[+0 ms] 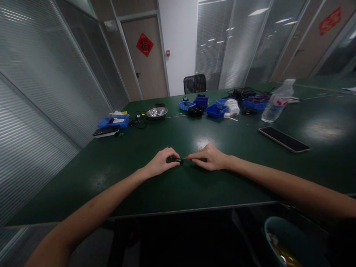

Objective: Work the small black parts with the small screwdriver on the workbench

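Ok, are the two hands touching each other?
Apart: the head view shows a narrow gap where the left hand and the right hand are closest.

Before me spreads a dark green table [144,135], its surface throwing back a pale patch of glare [322,129] toward my right; along my left runs a partition [36,92] lined with horizontal blinds; ahead I see a wooden door [154,76] bearing a red diamond sign [145,45]; next to it rises a white wall [180,33] with a small red box [168,53]; a black mesh chair [195,83] stands beyond the table's far edge; to its right, glass panels [239,44] carry bright streaks of light [258,12]; at my far right I make out another wooden door [308,52] with a red decoration [330,21].
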Motion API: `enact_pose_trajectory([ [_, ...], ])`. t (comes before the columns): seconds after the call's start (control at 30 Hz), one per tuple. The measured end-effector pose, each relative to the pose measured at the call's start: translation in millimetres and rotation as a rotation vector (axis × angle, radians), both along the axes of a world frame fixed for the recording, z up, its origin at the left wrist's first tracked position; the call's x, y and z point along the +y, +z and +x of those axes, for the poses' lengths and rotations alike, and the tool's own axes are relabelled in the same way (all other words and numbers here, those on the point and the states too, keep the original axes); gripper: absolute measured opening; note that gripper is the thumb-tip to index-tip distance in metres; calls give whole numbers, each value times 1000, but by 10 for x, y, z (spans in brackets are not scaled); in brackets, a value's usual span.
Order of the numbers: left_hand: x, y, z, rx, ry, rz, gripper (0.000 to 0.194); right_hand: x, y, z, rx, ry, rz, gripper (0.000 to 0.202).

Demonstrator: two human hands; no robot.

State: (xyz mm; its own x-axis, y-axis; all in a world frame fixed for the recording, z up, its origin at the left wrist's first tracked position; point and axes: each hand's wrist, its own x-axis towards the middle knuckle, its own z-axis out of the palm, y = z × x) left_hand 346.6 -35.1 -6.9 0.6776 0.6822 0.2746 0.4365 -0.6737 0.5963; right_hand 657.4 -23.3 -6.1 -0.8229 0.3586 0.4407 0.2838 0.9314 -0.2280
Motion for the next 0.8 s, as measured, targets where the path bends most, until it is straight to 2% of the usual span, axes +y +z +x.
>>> enact_pose_trajectory([
  [0.37, -13, 31, 3, 38, 29, 24, 19, -2, 7, -7, 14, 18, 14, 36],
  [0.8, -3, 28, 0, 37, -17, 10, 24, 3, 5, -11, -3, 38, 21, 37],
])
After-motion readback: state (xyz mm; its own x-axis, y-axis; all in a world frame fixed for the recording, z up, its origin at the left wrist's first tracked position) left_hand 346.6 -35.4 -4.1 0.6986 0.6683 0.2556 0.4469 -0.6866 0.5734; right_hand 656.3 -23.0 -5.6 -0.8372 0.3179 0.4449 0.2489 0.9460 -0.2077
